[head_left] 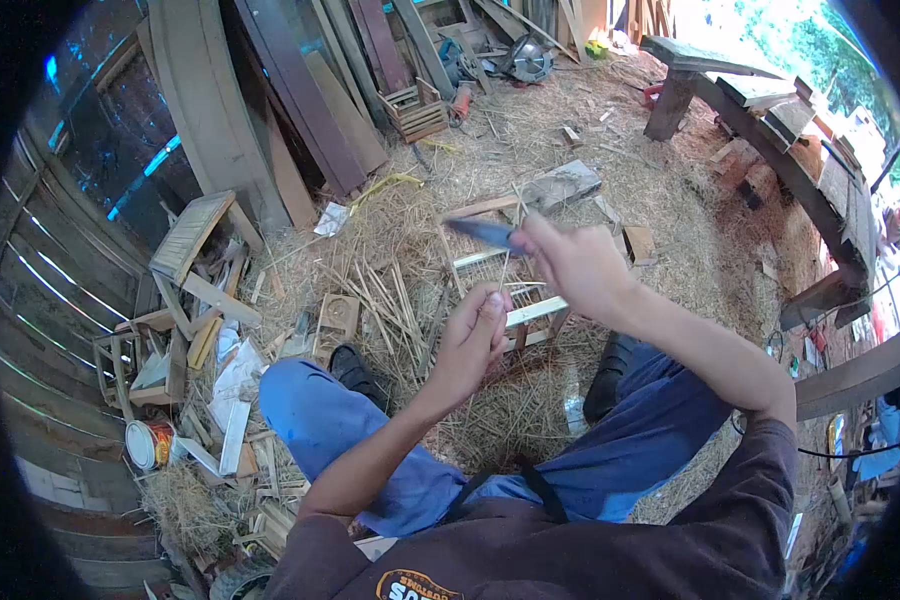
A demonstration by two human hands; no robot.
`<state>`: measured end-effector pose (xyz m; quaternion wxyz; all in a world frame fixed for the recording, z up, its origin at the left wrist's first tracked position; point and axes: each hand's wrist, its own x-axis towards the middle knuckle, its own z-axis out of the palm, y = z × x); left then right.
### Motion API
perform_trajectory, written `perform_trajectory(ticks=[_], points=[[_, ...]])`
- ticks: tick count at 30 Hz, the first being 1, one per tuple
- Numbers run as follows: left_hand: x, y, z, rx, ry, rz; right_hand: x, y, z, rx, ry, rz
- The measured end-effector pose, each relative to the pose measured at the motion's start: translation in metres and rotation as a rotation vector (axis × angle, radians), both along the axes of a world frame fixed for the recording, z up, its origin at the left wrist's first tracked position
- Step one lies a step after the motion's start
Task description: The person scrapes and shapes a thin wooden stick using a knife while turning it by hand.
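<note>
Knife (478,233), blade blurred and directed left, in the right hand (584,268); fingers curled tight round the handle, no gap visible, some hidden behind the grip. Thin stick (506,268), in the left hand (477,335); pinched between thumb and bent fingers, upper end raised past the knife, contact between edge and wood not discernible. Location of both: above a slatted wooden frame (537,312) on the straw-strewn ground (500,420), between the sandalled feet (358,372). Step in hand, by judgement: paring or trimming of the stick. Requirement of the next move, likewise by judgement: firm pinch low on the stick, edge laid shallow along the grain, strokes directed clear of the left thumb. Related stock: loose spread of thin sticks (385,308), left of the frame. Containers, as follows. Slatted crate (418,120), small, wooden, near the foot of the leaning planks (295,95); contents not distinguishable. Tin (142,445), round, labelled, at far left among offcuts; contents too small to make out. Open wooden box (178,368), near the small slatted stool (192,237); pale flat scrap (153,372) apparently inside. Wooden block (339,318), with round recess, near the left foot; filling, if any, not discernible.
</note>
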<state>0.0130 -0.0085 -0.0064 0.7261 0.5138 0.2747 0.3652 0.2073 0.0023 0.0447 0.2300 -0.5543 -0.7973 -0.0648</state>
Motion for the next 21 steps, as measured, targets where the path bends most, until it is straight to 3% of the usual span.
perform_trajectory(ticks=[12, 15, 18, 21], points=[[-0.001, 0.002, -0.008, 0.172, 0.066, 0.093, -0.008, -0.007, -0.009, -0.024, 0.037, 0.052], [-0.003, 0.009, -0.006, 0.184, 0.093, 0.067, 0.0, 0.003, 0.007, -0.044, 0.032, -0.04], [-0.004, 0.007, -0.009, 0.241, 0.107, 0.086, -0.009, -0.005, -0.008, -0.061, 0.038, 0.048], [-0.004, 0.006, -0.002, 0.207, 0.112, 0.062, 0.003, 0.005, 0.006, -0.065, 0.154, 0.018]])
